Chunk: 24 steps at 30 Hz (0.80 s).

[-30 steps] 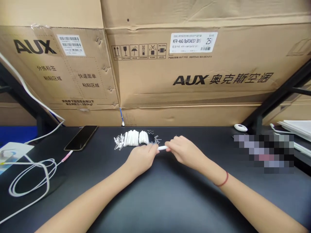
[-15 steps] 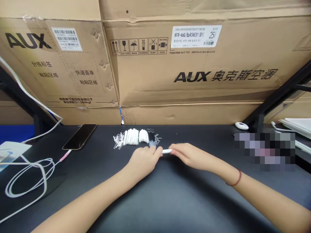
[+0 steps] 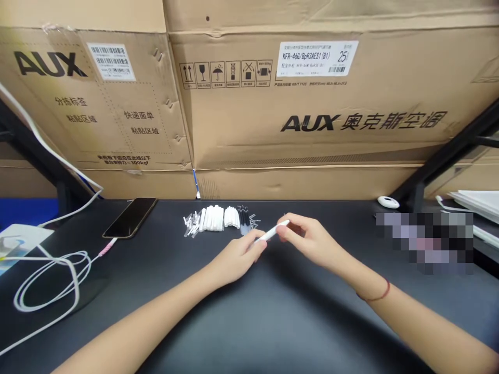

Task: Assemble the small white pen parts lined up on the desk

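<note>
A slim white pen barrel [image 3: 272, 232] slants up to the right between my hands. My right hand [image 3: 307, 240] pinches its upper part between thumb and fingers. The fingertips of my left hand [image 3: 237, 258] close on its lower end, which they partly hide. Just beyond my left hand, on the black tabletop [image 3: 296, 317], lie tidy rows of small parts: clear plastic pieces [image 3: 191, 225], white tubes [image 3: 213, 218], shorter white tubes [image 3: 232, 217], black-and-clear pen refills [image 3: 245, 221] and tiny metal pieces [image 3: 253, 222].
A smartphone [image 3: 130, 218] lies left of the parts, with a white charging cable [image 3: 50, 275] looped at the left. Cardboard boxes [image 3: 312, 124] stand along the back. A white disc [image 3: 388, 202], papers [image 3: 477, 205] and a pixelated patch [image 3: 424, 241] are at right.
The pen barrel has tilted from nearly level to slanting up at the right. My right hand has lifted and moved farther from me. My left hand stays at its lower end.
</note>
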Motion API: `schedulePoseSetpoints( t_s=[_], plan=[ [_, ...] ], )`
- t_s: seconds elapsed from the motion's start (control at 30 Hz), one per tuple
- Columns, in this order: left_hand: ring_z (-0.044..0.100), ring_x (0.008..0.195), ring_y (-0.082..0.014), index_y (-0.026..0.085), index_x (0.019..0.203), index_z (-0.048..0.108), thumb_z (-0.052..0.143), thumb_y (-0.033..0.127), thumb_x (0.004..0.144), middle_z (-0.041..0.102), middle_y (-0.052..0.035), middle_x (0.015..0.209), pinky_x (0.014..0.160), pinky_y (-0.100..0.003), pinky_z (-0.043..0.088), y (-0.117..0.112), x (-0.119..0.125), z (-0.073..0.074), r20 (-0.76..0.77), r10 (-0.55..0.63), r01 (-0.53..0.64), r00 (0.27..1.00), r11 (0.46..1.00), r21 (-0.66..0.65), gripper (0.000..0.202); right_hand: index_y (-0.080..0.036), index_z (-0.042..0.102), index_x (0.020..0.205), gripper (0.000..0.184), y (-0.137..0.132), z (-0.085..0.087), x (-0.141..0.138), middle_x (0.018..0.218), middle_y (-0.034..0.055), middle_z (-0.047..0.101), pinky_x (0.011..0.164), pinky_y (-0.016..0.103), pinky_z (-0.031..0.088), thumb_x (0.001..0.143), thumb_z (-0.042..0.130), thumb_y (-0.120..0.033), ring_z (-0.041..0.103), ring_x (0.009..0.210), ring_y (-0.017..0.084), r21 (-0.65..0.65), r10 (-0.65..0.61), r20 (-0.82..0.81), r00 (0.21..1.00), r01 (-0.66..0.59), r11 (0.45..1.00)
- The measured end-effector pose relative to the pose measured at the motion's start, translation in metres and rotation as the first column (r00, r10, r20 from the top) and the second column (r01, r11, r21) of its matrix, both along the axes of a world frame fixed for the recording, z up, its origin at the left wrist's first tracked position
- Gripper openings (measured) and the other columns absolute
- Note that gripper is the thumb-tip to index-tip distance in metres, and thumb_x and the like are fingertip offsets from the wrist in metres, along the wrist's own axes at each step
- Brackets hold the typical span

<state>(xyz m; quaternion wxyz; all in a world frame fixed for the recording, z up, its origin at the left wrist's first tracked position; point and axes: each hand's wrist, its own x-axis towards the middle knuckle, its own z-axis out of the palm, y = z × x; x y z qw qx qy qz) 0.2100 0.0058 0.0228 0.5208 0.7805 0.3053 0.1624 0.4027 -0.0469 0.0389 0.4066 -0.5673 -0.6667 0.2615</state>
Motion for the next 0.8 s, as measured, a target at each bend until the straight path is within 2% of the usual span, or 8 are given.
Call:
schedulePoseSetpoints(
  t_s=[0.07,0.13,0.27,0.4,0.5,0.6,0.67,0.8],
  plan=[
    [0.046,0.059,-0.0116,0.020,0.103,0.055,0.033,0.047,0.092,0.050,0.0026,0.070,0.062,-0.025,0.038,-0.003,0.004,-0.008,0.095,0.033,-0.026,0.995,0.997,-0.072,0.037,-0.019,0.064,0.086,0.029,0.003,-0.001,-0.008,0.082,0.0032,0.067,0.069,0.030,0.049,0.082,0.060,-0.047,0.061,0.074,0.016,-0.042,-0.003,-0.249,0.968,-0.007,0.999],
    [0.047,0.061,-0.0115,0.018,0.098,0.055,0.034,0.047,0.092,0.051,0.0007,0.074,0.064,-0.026,0.039,-0.004,0.007,-0.016,0.182,0.087,-0.070,0.979,0.993,-0.098,0.037,-0.019,0.065,0.094,0.034,0.007,-0.003,-0.018,0.086,0.0041,0.068,0.074,0.032,0.050,0.073,0.069,-0.046,0.063,0.078,0.016,-0.072,-0.055,-0.435,0.899,0.027,0.997],
    [0.043,0.058,-0.0102,0.018,0.096,0.053,0.037,0.050,0.091,0.047,0.0020,0.070,0.061,-0.025,0.038,-0.004,0.011,-0.025,0.287,0.171,-0.139,0.943,0.982,-0.129,0.037,-0.018,0.061,0.091,0.044,0.016,-0.004,-0.036,0.076,0.0017,0.067,0.073,0.034,0.051,0.060,0.080,-0.041,0.063,0.066,0.015,-0.132,-0.172,-0.632,0.756,0.114,0.985],
    [0.034,0.050,-0.0076,0.019,0.102,0.050,0.041,0.056,0.088,0.041,0.0048,0.067,0.049,-0.023,0.030,-0.004,0.013,-0.028,0.348,0.261,-0.166,0.900,0.945,-0.280,0.041,-0.018,0.059,0.082,0.037,0.023,-0.007,-0.049,0.075,0.0031,0.068,0.074,0.034,0.051,0.064,0.076,-0.045,0.061,0.066,0.015,-0.128,-0.151,-0.679,0.719,0.086,0.988],
    [0.031,0.050,-0.0068,0.019,0.094,0.049,0.043,0.057,0.087,0.038,0.0054,0.066,0.049,-0.022,0.028,-0.006,0.013,-0.028,0.366,0.321,-0.202,0.874,0.923,-0.327,0.040,-0.019,0.061,0.083,0.035,0.027,-0.012,-0.053,0.080,0.0027,0.067,0.078,0.034,0.050,0.064,0.076,-0.045,0.061,0.073,0.015,-0.088,-0.146,-0.640,0.755,0.117,0.989],
    [0.031,0.052,-0.0069,0.019,0.085,0.046,0.045,0.059,0.086,0.037,0.0055,0.065,0.050,-0.023,0.029,-0.007,0.014,-0.028,0.387,0.323,-0.208,0.864,0.928,-0.310,0.040,-0.020,0.061,0.082,0.035,0.030,-0.015,-0.054,0.079,0.0011,0.064,0.078,0.032,0.050,0.061,0.079,-0.040,0.059,0.075,0.015,-0.025,-0.163,-0.561,0.812,0.180,0.983],
    [0.031,0.052,-0.0067,0.018,0.083,0.046,0.046,0.060,0.084,0.037,0.0057,0.064,0.050,-0.022,0.028,-0.007,0.014,-0.027,0.384,0.318,-0.197,0.867,0.926,-0.323,0.041,-0.019,0.062,0.083,0.034,0.031,-0.015,-0.052,0.077,0.0015,0.064,0.078,0.033,0.050,0.061,0.079,-0.039,0.060,0.074,0.015,-0.029,-0.160,-0.543,0.825,0.172,0.985],
    [0.025,0.049,-0.0054,0.018,0.092,0.048,0.047,0.062,0.082,0.036,0.0065,0.065,0.048,-0.022,0.023,-0.006,0.013,-0.023,0.360,0.350,-0.179,0.865,0.885,-0.431,0.045,-0.018,0.064,0.091,0.038,0.031,-0.013,-0.051,0.083,0.0050,0.069,0.080,0.036,0.052,0.066,0.075,-0.044,0.064,0.077,0.018,-0.105,-0.137,-0.623,0.770,0.092,0.990]
  ],
)
